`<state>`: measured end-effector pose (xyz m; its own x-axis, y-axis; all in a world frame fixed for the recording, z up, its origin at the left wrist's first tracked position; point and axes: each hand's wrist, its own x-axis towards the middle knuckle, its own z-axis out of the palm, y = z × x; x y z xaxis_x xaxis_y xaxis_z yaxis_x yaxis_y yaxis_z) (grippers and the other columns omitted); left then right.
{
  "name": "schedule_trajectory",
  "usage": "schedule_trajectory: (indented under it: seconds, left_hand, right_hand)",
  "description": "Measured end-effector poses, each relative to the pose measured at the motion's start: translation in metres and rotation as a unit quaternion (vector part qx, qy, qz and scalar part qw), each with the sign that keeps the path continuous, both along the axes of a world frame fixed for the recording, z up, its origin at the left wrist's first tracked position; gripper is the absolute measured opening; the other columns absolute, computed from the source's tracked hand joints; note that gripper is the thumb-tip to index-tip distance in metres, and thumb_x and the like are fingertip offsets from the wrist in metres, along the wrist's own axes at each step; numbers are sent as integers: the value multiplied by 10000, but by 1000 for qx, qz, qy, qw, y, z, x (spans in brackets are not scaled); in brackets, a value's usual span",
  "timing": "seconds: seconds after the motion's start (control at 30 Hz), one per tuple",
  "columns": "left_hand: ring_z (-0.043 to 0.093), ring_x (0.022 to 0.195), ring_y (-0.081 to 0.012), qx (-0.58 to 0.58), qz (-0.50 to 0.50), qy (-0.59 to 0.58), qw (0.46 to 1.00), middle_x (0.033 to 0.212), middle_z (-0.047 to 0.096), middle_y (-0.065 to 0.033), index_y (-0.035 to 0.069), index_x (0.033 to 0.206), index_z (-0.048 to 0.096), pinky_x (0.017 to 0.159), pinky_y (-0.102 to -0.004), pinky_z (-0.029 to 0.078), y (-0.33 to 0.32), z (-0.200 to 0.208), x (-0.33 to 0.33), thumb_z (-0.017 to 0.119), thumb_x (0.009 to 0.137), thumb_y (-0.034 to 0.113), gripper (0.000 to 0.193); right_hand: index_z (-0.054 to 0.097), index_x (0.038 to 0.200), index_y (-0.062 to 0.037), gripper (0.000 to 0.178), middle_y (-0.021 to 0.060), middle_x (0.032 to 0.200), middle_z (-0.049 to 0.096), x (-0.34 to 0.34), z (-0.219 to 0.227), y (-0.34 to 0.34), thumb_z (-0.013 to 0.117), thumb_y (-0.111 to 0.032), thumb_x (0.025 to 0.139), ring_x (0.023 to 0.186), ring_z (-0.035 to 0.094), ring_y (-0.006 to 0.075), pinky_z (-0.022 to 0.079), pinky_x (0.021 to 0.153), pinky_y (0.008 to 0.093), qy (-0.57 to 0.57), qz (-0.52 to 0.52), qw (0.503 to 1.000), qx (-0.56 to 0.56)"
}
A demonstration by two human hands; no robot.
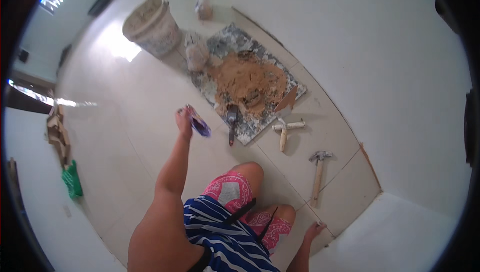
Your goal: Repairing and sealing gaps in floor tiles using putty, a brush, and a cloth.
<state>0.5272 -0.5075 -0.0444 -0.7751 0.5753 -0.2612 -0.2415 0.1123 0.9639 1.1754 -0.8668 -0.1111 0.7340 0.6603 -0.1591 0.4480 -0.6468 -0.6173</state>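
Observation:
My left hand (183, 121) is closed on the edge of a small purple plastic packet (200, 125), held out over the tiled floor left of the mortar board. Down at the right, by the wall, my right hand (314, 230) has its fingers pressed together; whatever they pinch is too small to make out. A hammer (318, 174) with a wooden handle lies on the tiles, a little beyond that hand. Sandy brown powder (250, 79) is heaped on a stained grey board (231, 34). A dark-bladed tool (232, 122) rests on its near edge, and a trowel (286, 103) leans at its right corner.
Behind the board stands a dirty white bucket (165, 37). One clear plastic bag (196, 54) sits beside the board, another bag (203, 8) farther back. White walls (380, 67) border the right side. At the far left lie a green bag (72, 181) and cardboard (57, 134).

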Motion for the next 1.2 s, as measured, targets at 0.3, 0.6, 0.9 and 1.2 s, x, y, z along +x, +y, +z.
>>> schedule_trajectory:
  seconds: [0.3, 0.6, 0.9, 1.2]
  left_hand:
    - [566, 845, -183, -86, 1, 187, 979, 908, 602, -87, -6, 1046, 570, 770, -300, 466, 15, -72, -117, 507, 763, 38, 293]
    - [483, 1151, -304, 91, 203, -121, 967, 1195, 531, -183, -15, 1237, 442, 980, -426, 397, 7, -59, -217, 464, 825, 193, 462]
    - [427, 1042, -338, -252, -66, 525, 811, 1062, 479, -143, 74, 1104, 487, 909, -486, 319, -13, -116, -42, 592, 789, 197, 355]
    - [381, 1090, -321, -381, -169, 502, 758, 1102, 469, -120, 105, 1042, 504, 921, -467, 279, 7, -106, -31, 572, 794, 317, 333]
  right_hand:
    - [413, 1074, -11, 268, 134, 883, 505, -101, 76, 148, 479, -101, 831, 810, 508, 216, 429, 759, 345, 69, 147, 979, -122]
    - [419, 1088, -38, 268, 93, 826, 507, -160, 82, 190, 492, -89, 835, 711, 493, 147, 419, 634, 301, 100, 248, 942, -205]
    - [453, 1031, -26, 215, 102, 841, 514, -176, 51, 182, 509, -107, 840, 755, 506, 162, 438, 672, 318, 87, 303, 927, -204]
    - [496, 1024, -26, 247, 183, 935, 515, -264, 34, 206, 551, -131, 807, 815, 537, 300, 450, 734, 382, 43, 220, 954, -197]
